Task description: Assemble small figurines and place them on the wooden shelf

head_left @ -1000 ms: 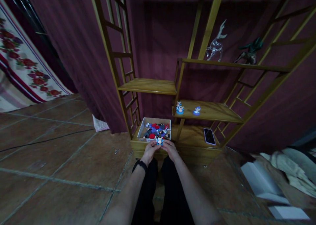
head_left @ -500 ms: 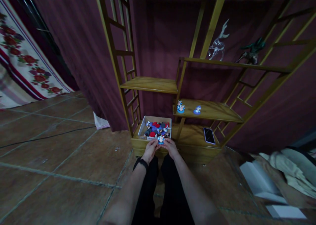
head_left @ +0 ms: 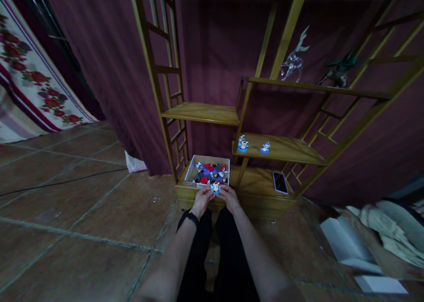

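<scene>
Just below the middle of the frame, the left hand (head_left: 201, 200) and right hand (head_left: 229, 197) share a blue-based figurine (head_left: 216, 188), each grip pinching one side; just above it sits an open box (head_left: 212, 160) of jumbled pieces (head_left: 209, 174); right of centre, upright figurines (head_left: 243, 146) stand on a wooden shelf (head_left: 288, 148), with a phone (head_left: 280, 182) lying lower.

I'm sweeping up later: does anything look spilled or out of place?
A small shiny scrap lies on the tiled floor, left of the box; it looks like litter, though too small to identify. The figurines in the box are jumbled, but none appears spilled.
</scene>
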`<action>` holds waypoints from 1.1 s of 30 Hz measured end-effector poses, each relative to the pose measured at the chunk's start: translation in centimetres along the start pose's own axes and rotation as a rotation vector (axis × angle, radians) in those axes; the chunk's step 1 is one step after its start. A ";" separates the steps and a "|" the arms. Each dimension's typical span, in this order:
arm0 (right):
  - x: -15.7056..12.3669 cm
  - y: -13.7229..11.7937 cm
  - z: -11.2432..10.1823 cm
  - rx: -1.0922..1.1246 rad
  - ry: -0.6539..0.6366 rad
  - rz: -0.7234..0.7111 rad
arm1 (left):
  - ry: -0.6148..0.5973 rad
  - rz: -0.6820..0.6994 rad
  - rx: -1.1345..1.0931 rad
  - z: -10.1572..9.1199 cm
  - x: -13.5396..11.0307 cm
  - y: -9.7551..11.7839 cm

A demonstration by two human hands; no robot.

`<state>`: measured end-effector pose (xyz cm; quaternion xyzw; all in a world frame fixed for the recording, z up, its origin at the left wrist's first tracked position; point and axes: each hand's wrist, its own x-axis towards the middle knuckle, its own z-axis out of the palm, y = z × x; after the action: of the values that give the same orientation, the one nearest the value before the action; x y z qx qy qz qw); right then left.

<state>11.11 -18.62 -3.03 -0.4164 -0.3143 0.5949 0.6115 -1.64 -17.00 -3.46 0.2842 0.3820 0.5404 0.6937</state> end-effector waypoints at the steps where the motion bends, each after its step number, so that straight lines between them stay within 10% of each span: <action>1: 0.0 0.0 0.0 0.000 -0.001 -0.003 | 0.000 0.001 0.001 0.0 0.0 0.0; 33: -0.6 -1.2 0.5 0.010 -0.043 0.058 | -0.047 0.090 0.117 -0.1 0.4 0.0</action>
<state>11.21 -19.13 -1.66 -0.4092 -0.3123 0.6227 0.5893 -1.69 -16.61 -3.59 0.3539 0.3832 0.5411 0.6597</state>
